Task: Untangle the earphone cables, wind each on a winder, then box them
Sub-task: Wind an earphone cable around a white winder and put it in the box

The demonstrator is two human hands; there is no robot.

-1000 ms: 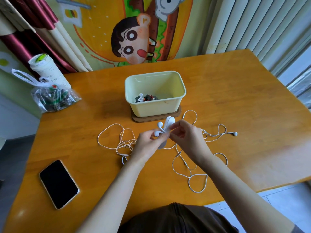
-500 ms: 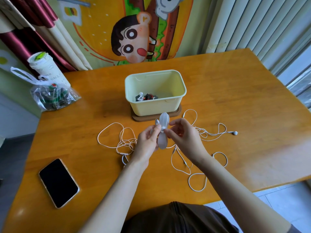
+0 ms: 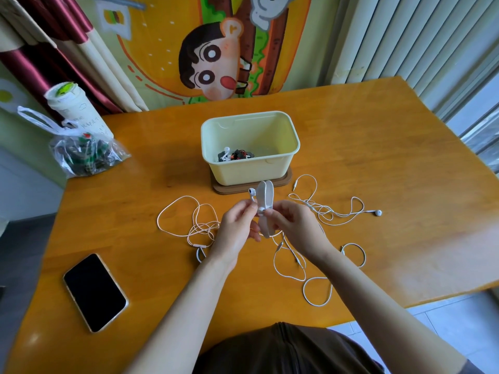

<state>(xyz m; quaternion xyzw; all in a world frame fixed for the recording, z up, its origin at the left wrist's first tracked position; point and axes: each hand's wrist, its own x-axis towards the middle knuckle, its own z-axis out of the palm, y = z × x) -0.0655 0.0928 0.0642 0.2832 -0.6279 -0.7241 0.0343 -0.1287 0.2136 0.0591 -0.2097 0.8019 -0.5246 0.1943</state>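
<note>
Above the table's middle I hold a white winder [image 3: 265, 201] upright between both hands. My right hand [image 3: 294, 225] grips the winder at its waist. My left hand [image 3: 237, 225] pinches the cable just below a white earbud [image 3: 252, 191] that sticks up beside the winder. White earphone cable [image 3: 189, 225] lies in loose loops on the table to the left, and more cable [image 3: 334, 214] trails right to a second earbud [image 3: 378, 212]. A pale yellow box [image 3: 270, 168] stands just beyond, with a wound earphone set [image 3: 232, 155] inside.
The box sits on a brown wooden lid [image 3: 286, 182]. A black phone [image 3: 94, 291] lies face up at the near left. A clear plastic bag [image 3: 83, 155] and a white cup [image 3: 73, 106] stand at the far left corner. The table edge runs close on the right.
The winder has turned upright and risen slightly. The earbud now sticks up left of it, and my hands have shifted closer around its waist.
</note>
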